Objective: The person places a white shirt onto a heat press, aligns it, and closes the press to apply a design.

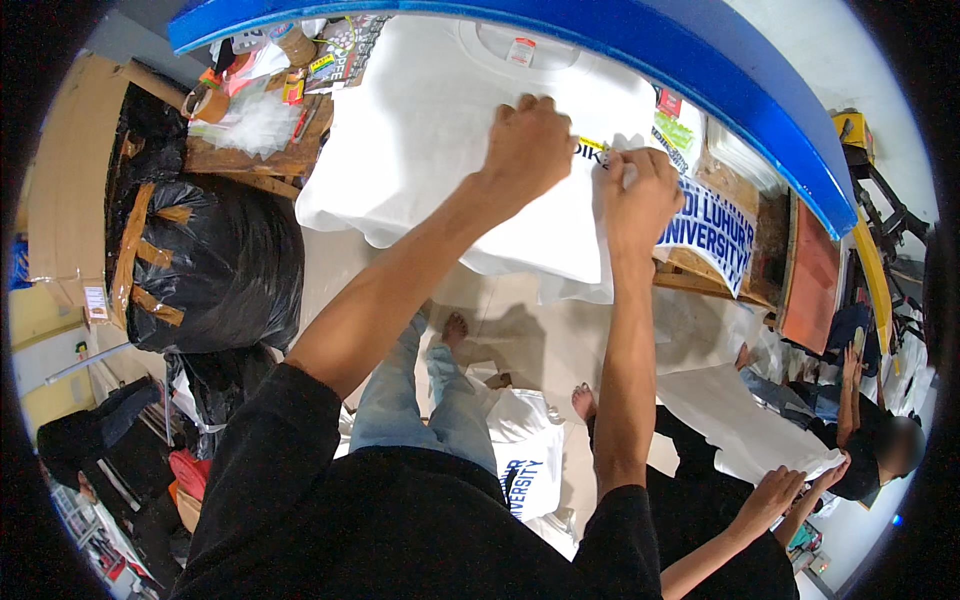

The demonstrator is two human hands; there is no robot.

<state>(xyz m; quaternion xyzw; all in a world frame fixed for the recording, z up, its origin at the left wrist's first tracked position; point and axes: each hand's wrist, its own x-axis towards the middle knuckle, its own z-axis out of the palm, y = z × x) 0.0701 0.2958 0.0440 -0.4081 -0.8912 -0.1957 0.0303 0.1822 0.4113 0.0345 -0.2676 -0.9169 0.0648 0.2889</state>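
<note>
A white T-shirt [400,130] lies spread over the work table in front of me, its collar at the far side and its lower edge hanging toward me. My left hand [530,145] rests on it with the fingers curled in; what they hold, if anything, is hidden. To its right, beside a small print [590,150] of black letters under a yellow strip, my right hand [642,195] is bent into a pinch. White material puckers at those fingertips, but whether it is shirt cloth or a thin sheet is unclear.
A curved blue panel [520,25] arches over the table's far side. Tape rolls [208,104] and bags lie at the left, above a large black plastic bundle [220,265]. Blue-lettered white cloth [705,230] hangs at right. Co-workers' hands [775,500] hold white cloth at lower right.
</note>
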